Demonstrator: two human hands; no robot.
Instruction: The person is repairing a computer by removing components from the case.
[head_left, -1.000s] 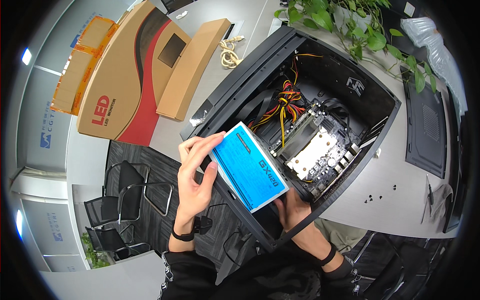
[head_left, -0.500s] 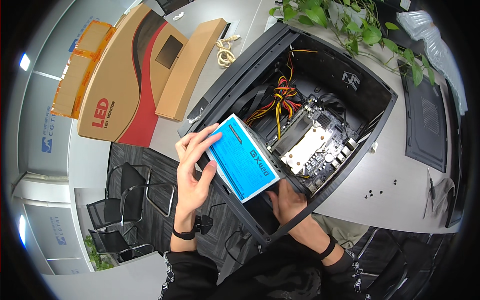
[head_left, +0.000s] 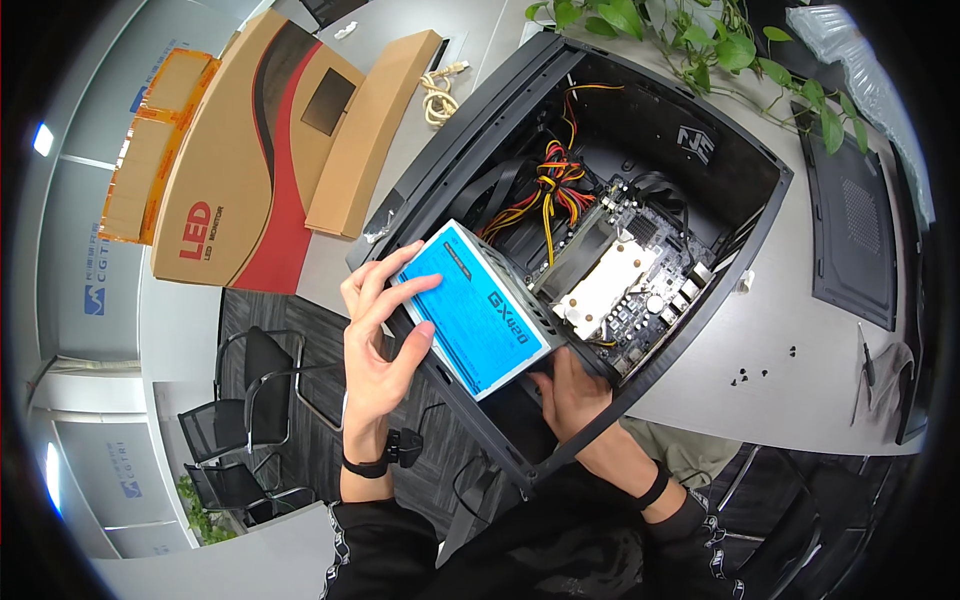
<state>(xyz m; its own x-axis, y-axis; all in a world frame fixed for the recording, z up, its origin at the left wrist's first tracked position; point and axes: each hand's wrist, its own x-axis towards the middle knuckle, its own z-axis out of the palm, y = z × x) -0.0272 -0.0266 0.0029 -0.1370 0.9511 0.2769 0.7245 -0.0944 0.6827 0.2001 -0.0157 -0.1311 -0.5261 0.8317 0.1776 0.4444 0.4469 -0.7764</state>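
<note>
A boxy power supply (head_left: 465, 310) with a bright blue label is tilted over the near left rim of an open black computer case (head_left: 735, 165). My left hand (head_left: 378, 345) grips its left side, with index finger and thumb lying on the label and the other fingers along the edge. Down inside the rim, my right hand (head_left: 575, 400) is at the unit's lower right end; its fingertips are partly hidden. Inside the case are a motherboard (head_left: 650, 295), a white-topped cooler (head_left: 600, 290) and a bundle of red, yellow and black cables (head_left: 555, 185).
Left of the case stand a large cardboard monitor box (head_left: 235, 170), a long narrow carton (head_left: 370, 140) and a coiled beige cable (head_left: 438, 97). On the right lie small dark screws (head_left: 742, 378), a screwdriver (head_left: 867, 370) and a black side panel (head_left: 855, 225). A leafy plant (head_left: 735, 50) overhangs the far side.
The view has shifted slightly, so the case and boxes appear a little farther left. Both hands keep nearly the same places at the power supply, which has barely moved relative to the case.
</note>
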